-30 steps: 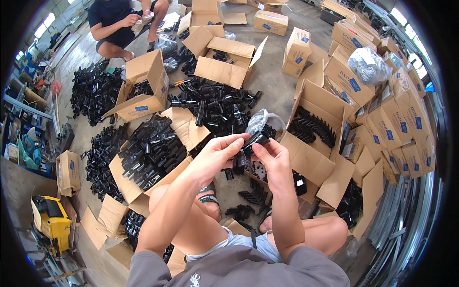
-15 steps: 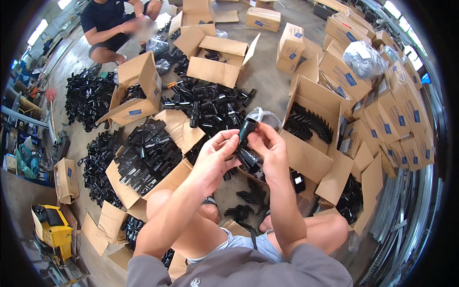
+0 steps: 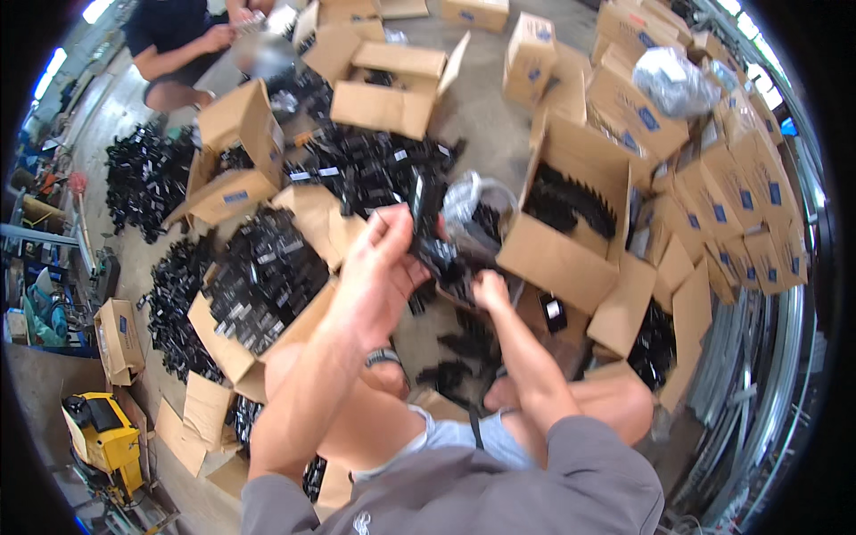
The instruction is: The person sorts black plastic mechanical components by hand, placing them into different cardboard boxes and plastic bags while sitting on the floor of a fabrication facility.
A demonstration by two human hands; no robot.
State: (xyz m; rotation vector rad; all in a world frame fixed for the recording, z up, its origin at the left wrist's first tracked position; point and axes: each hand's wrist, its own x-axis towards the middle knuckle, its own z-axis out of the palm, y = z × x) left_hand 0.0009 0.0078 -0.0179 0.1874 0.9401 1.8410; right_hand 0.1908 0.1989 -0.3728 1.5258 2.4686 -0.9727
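Observation:
My left hand (image 3: 379, 263) is closed on a glossy black plastic part (image 3: 428, 205), which stands nearly upright above its fingers. My right hand (image 3: 489, 291) is lower and to the right, its fingers curled in against more black parts (image 3: 455, 267). What it grips is blurred and hidden. Just beyond the hands, a clear plastic bag (image 3: 473, 201) holds some black pieces. Loose black pieces (image 3: 468, 343) lie on the floor between my feet.
An open carton (image 3: 571, 250) with rows of black parts stands at the right. Heaps of black parts (image 3: 267, 276) lie on cardboard at the left. Stacked cartons (image 3: 713, 196) rise at far right, beside long metal profiles (image 3: 740, 392). Another person (image 3: 178, 45) crouches at far left.
My right hand has left the black part and moved down toward me. My left hand keeps the part, now farther left and more upright. The view has shifted slightly.

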